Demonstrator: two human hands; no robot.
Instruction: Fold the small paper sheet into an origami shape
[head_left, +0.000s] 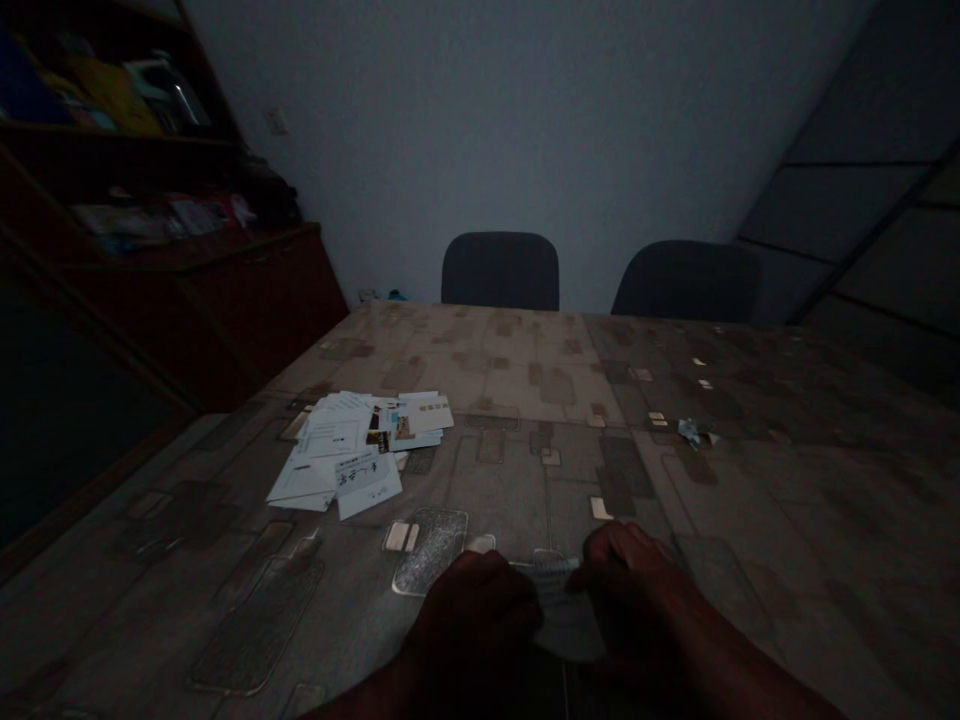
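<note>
left hand (476, 620) and right hand (637, 580) are seen over the table (510, 500); between them, printed paper (562, 615) is pinched by the right, the left's grip too dark to tell. probably light, flexible and easily creased, it is best held by opposite edges.

Super dim shot, pretty grainy too. Faint glare on the counter (510, 500) at lower centre, left hand (476, 610) mostly shadow, cabinet (255, 300) at left looks stretched.
</note>
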